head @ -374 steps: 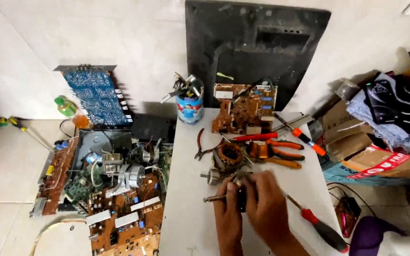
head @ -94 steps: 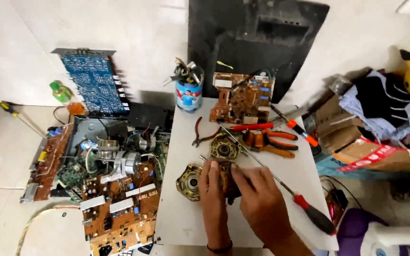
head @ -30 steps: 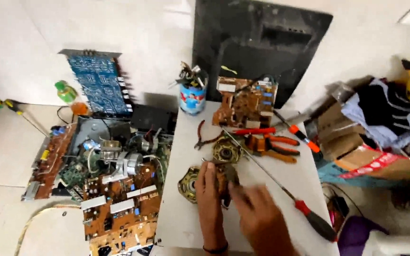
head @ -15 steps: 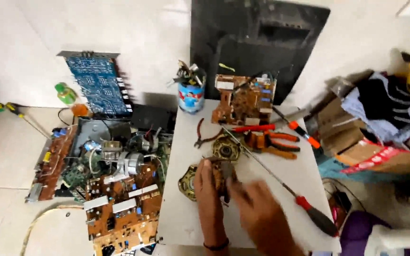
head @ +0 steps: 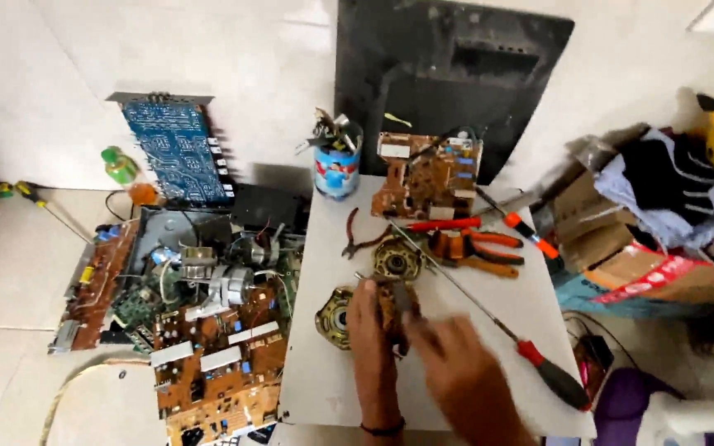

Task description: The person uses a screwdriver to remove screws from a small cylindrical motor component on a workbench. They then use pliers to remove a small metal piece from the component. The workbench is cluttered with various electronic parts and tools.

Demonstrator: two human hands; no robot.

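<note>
On the floor at far left we see a blue circuit board (head: 177, 149) propped against the wall above a heap of brown circuit boards (head: 216, 363). On the white desk (head: 324, 372), a motor end cap (head: 337, 316) lies just beside our left hand (head: 371, 339), whose fingers are curled around a small motor core (head: 392, 304), metal with copper windings, held low over the desk near its front middle. We judge the core dense and stiff for its size, its wire windings the delicate part; the solid metal sides, where the left hand has it, look the safest hold. Our right hand (head: 456, 363) is blurred, just right of the core; we cannot tell whether its fingers are closed on anything. Behind the hands sits a second round motor part (head: 397, 259), then orange-handled pliers (head: 474, 248). A long red-handled screwdriver (head: 530, 355) slants toward the desk's right edge.
</note>
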